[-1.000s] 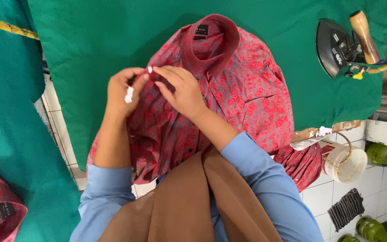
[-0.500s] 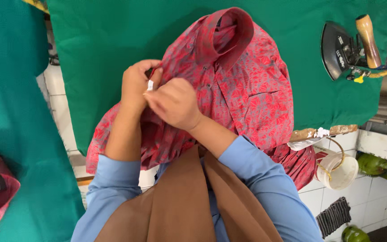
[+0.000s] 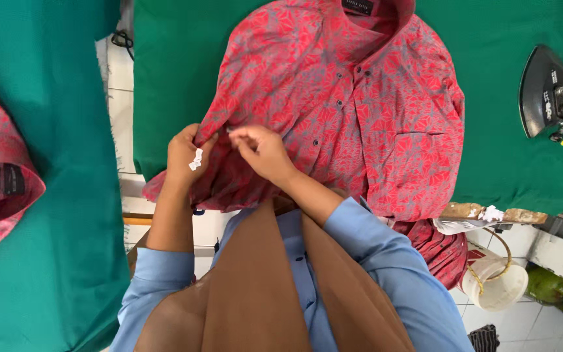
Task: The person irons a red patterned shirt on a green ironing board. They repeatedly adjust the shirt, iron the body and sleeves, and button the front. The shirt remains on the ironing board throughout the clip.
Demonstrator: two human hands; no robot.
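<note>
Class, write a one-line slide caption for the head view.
Both hands, left and right, pinch a red patterned shirt on a green-covered table, iron alongside.

Matt patterned cloth shirt [image 3: 360,98], matt green cloth table cover [image 3: 177,58], dark metal iron [image 3: 545,91]

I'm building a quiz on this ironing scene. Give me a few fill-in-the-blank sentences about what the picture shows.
1. Both hands pinch the red patterned shirt, which lies on a ____ cloth.
2. The left hand also holds small ____ tags.
3. The black iron rests to the ____ of the shirt.
4. The right hand comes out of a light ____ sleeve.

Missing words: green; white; right; blue
</note>
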